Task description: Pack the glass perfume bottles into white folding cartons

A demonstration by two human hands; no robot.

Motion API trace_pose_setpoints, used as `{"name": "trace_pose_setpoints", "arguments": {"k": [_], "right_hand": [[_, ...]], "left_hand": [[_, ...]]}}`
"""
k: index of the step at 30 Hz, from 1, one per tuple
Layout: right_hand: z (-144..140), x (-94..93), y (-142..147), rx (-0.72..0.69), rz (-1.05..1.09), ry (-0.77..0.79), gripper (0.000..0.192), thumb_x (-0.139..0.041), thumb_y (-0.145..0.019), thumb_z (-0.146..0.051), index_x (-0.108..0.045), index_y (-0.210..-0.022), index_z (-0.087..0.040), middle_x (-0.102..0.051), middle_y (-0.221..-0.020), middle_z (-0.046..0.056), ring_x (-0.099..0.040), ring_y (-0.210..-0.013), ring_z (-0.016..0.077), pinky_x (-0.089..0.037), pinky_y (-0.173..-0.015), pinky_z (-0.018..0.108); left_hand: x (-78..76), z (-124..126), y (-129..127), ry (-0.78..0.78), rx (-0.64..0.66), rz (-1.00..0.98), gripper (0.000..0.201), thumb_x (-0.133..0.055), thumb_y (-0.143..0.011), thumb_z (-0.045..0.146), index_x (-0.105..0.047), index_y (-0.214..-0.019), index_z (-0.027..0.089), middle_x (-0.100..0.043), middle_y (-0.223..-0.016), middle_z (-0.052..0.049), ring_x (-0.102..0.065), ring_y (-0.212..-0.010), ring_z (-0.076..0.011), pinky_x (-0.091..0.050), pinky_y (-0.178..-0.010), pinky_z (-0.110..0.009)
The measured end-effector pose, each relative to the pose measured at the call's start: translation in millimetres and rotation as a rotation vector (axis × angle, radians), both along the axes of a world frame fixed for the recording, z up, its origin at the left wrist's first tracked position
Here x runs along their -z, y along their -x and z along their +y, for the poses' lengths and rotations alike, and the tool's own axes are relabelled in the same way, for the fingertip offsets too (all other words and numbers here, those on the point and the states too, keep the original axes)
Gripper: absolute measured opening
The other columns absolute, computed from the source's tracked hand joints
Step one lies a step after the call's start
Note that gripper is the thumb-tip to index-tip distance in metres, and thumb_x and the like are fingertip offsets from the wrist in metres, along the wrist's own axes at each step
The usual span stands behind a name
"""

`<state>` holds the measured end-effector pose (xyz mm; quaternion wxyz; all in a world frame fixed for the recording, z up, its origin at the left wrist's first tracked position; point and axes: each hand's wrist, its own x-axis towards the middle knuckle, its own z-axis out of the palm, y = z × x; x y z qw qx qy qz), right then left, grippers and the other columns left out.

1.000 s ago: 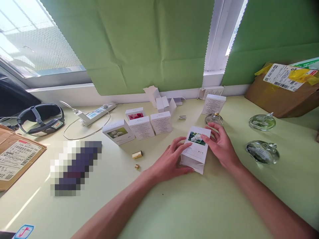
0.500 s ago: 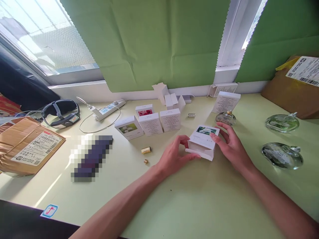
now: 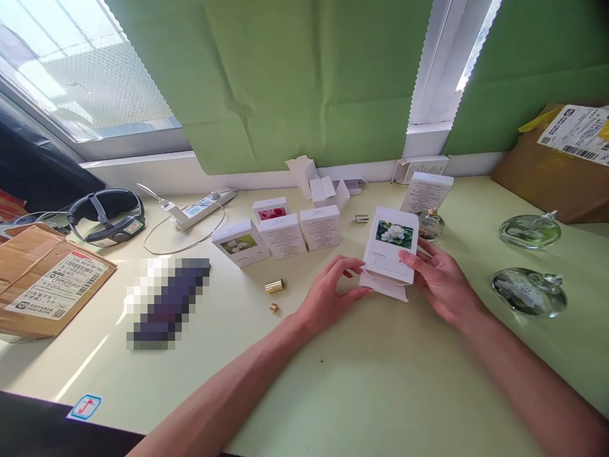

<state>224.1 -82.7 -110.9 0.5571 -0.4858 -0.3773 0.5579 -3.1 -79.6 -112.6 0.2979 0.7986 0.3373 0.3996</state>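
A white carton (image 3: 391, 246) with a white-flower picture is tilted up in front of me, its lower end flap hanging loose toward me. My right hand (image 3: 442, 279) grips its right side, thumb on the front face and fingers behind. At the lower left corner my left hand (image 3: 333, 289) pinches the carton's edge by the flap, thumb below and forefinger above. The carton's inside is hidden from here. Just behind it, partly covered, sits a round glass perfume bottle (image 3: 431, 223) with a gold neck. Left of my left hand lie a gold cap (image 3: 275, 286) and a smaller gold piece (image 3: 274, 308).
Several white cartons (image 3: 283, 236) stand further back, with unfolded packaging (image 3: 328, 190) behind. A silver cap (image 3: 361, 218) lies nearby. Two glass bottles (image 3: 529, 293) are at right, below a brown parcel (image 3: 556, 171). At left are another parcel (image 3: 57, 279), a headset (image 3: 107, 219) and a power strip (image 3: 204, 208).
The carton has been tipped up so its flower picture faces me more fully. My right hand has turned with it, and my left hand stays at the flap end. The view has shifted slightly.
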Motion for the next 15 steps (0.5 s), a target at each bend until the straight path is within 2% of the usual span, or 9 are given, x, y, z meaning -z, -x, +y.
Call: {"name": "trace_pose_setpoints", "arguments": {"k": [3,6,8,10,12,15], "right_hand": [[-3.2,-2.4,3.8,-0.072,-0.024,0.030,0.054,-0.074,-0.081,-0.046,-0.057,-0.129,-0.030,-0.069,-0.127,0.006,-0.068,-0.110,0.0288,-0.064,-0.077,0.040],[-6.7,-4.2,7.4,-0.105,-0.107,0.030,0.059,-0.071,-0.082,-0.050,-0.053,-0.135,-0.033,-0.070,-0.126,0.006,-0.072,-0.097,0.0293,-0.062,-0.053,0.034],[-8.1,-4.8,8.4,-0.145,-0.132,0.006,0.061,-0.070,-0.083,-0.051,-0.051,-0.139,-0.034,-0.069,-0.127,0.006,-0.072,-0.095,0.0291,-0.060,-0.049,0.033],[-8.7,-5.0,8.2,-0.188,-0.137,-0.037,0.062,-0.069,-0.084,-0.049,-0.050,-0.141,-0.035,-0.067,-0.131,0.005,-0.070,-0.102,0.0290,-0.062,-0.057,0.034],[-8.9,-5.1,7.2,-0.224,-0.148,-0.089,0.062,-0.069,-0.086,-0.045,-0.049,-0.143,-0.035,-0.063,-0.136,0.003,-0.064,-0.116,0.0281,-0.063,-0.076,0.037],[-9.8,-6.6,5.9,-0.253,-0.175,-0.144,0.070,-0.071,-0.085,-0.040,-0.041,-0.148,-0.036,-0.058,-0.141,0.003,-0.055,-0.128,0.0269,-0.056,-0.098,0.041]], "left_hand": [[2.2,1.5,-0.8,0.118,0.012,-0.086,0.049,-0.074,-0.083,0.034,-0.051,-0.126,0.026,-0.053,-0.123,-0.008,-0.064,-0.096,-0.0147,-0.056,-0.088,-0.033],[1.8,3.3,-0.6,0.291,0.059,-0.130,0.071,-0.075,-0.081,0.029,-0.038,-0.142,0.033,-0.039,-0.143,-0.011,-0.064,-0.099,-0.0138,-0.057,-0.090,-0.033],[0.2,4.2,0.2,0.411,0.119,-0.131,0.079,-0.072,-0.084,0.027,-0.029,-0.149,0.036,-0.039,-0.147,-0.012,-0.065,-0.102,-0.0152,-0.057,-0.090,-0.034],[-1.1,4.6,0.9,0.496,0.177,-0.162,0.083,-0.068,-0.087,0.027,-0.019,-0.153,0.037,-0.047,-0.143,-0.012,-0.065,-0.105,-0.0177,-0.056,-0.092,-0.036],[-1.7,4.7,1.1,0.529,0.204,-0.210,0.086,-0.065,-0.089,0.027,-0.011,-0.155,0.036,-0.053,-0.135,-0.012,-0.064,-0.109,-0.0192,-0.055,-0.094,-0.038],[-1.4,5.0,0.7,0.530,0.192,-0.233,0.090,-0.066,-0.089,0.028,-0.007,-0.156,0.036,-0.058,-0.127,-0.011,-0.064,-0.108,-0.0195,-0.054,-0.095,-0.039]]}}
